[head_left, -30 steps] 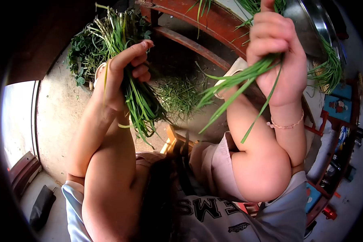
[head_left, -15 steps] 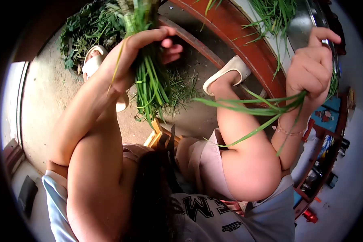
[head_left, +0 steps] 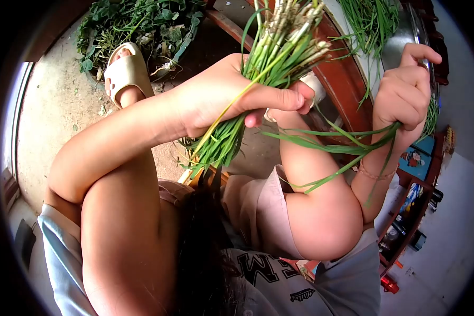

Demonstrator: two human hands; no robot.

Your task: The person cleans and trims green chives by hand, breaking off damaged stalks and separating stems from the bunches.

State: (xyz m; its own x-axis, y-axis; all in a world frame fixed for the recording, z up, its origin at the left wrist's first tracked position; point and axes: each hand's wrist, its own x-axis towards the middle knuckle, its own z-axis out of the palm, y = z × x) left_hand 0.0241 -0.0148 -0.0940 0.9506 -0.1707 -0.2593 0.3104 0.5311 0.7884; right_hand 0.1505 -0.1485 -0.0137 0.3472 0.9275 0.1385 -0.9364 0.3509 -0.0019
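Note:
My left hand (head_left: 237,97) is wrapped round a thick bunch of green stalks (head_left: 279,58) at the upper middle. Their pale root ends point up and right, and the leaves hang below the hand. One yellowish blade lies across the thumb side. On the right, my right hand (head_left: 405,100) is closed on a few long green blades (head_left: 347,147), which trail left over my knee; its index finger is raised and bent. The two hands are apart. More green stalks (head_left: 371,23) lie on the table beyond my right hand.
Leafy greens (head_left: 137,31) are heaped on the floor at the upper left, beside my sandalled foot (head_left: 126,73). The red table edge (head_left: 345,79) runs down past my right hand. A metal basin (head_left: 403,42) and a shelf with small items (head_left: 405,216) are at the right.
My left hand has moved right with the bunch, whose root ends now tilt right. My right hand has gone down and right, still holding the loose blades.

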